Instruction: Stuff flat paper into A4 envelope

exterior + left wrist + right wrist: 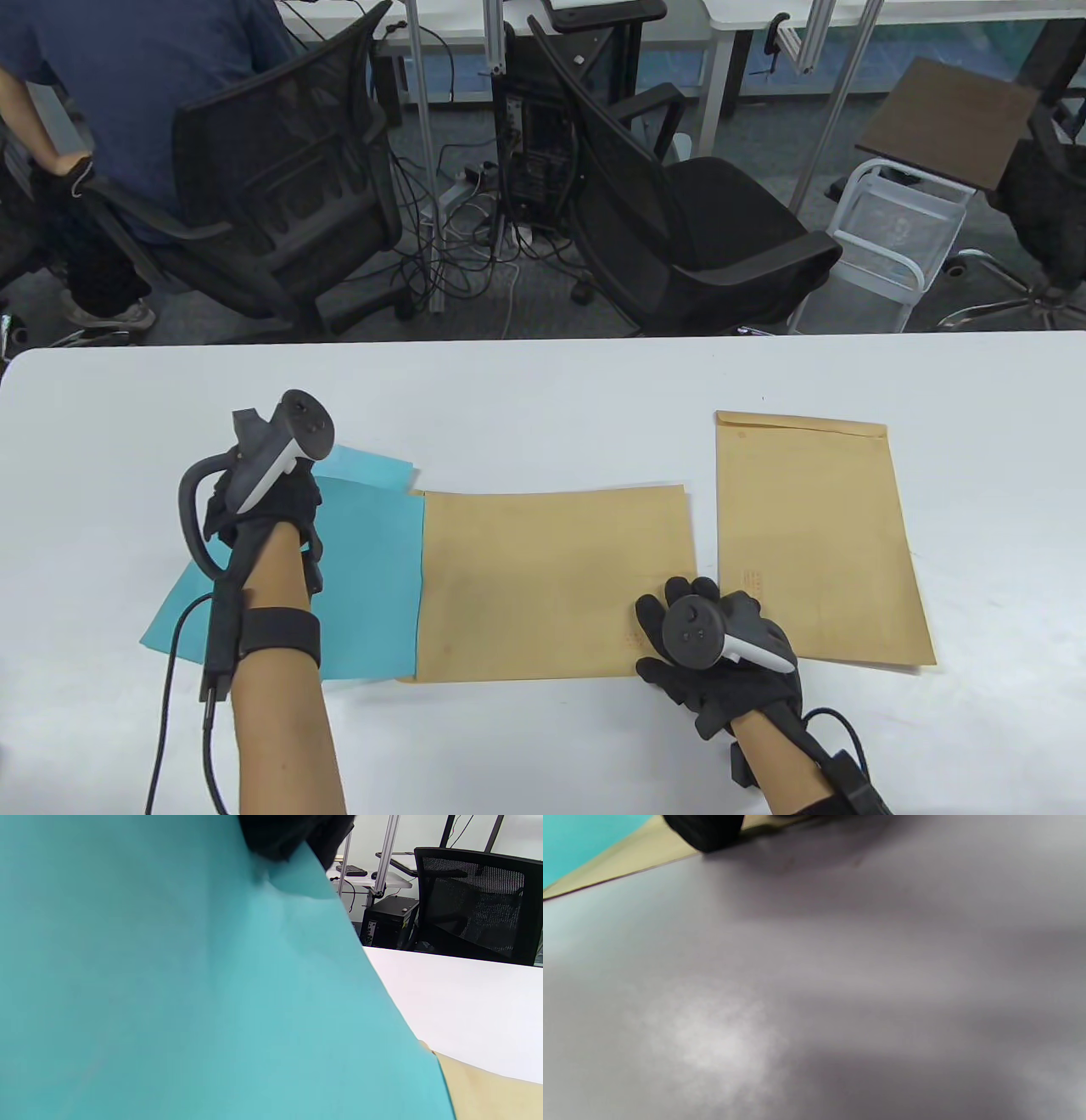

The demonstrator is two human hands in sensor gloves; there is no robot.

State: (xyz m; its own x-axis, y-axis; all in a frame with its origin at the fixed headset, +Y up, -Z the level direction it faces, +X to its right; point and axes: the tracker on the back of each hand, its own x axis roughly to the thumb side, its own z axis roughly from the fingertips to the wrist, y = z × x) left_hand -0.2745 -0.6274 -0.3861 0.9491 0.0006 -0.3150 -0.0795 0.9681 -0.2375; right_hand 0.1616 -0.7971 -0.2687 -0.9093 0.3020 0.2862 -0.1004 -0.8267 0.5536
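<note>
Our left hand [267,509] down on teal flat paper sheets [365,586] near left edge of white table [543,382]; fingers hidden under tracker, so can't tell grip. Our right hand [721,658] flat, fingers spread and relaxed, pressing near right corner of landscape brown A4 envelope [551,586] at front middle, teal sheets poking from its left mouth. We count two envelopes: second brown envelope [814,535] lies upright just beside it. Two teal sheets, overlapping.

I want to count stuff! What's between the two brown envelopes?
Nothing: the table view shows only a narrow bare strip of white table between the left envelope and the right envelope.
</note>
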